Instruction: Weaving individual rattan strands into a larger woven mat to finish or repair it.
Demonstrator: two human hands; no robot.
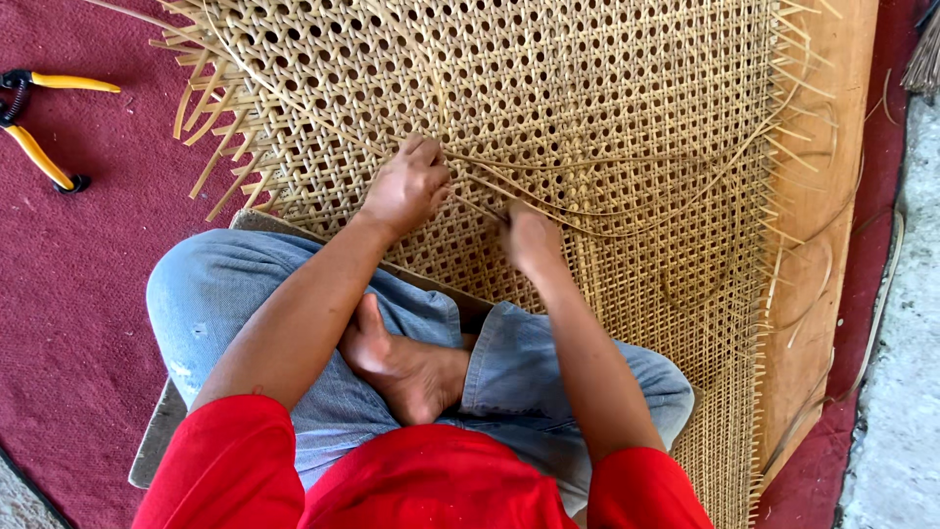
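A large panel of woven cane mesh [607, 108] lies on a wooden frame [832, 196] in front of me. My left hand [406, 186] rests on the weave, fingers pinched on a thin cane strand [607, 162] that runs off to the right. My right hand [531, 238] is closed on the same bundle of loose strands just beside it, close to the mesh. I sit cross-legged on the frame in blue jeans and a red shirt, one bare foot [406, 367] between my knees.
Yellow-handled pliers [39, 127] lie on the dark red carpet [78, 294] at the far left. Loose cane ends stick out along the panel's left and right edges. A grey concrete floor [906, 392] borders the carpet on the right.
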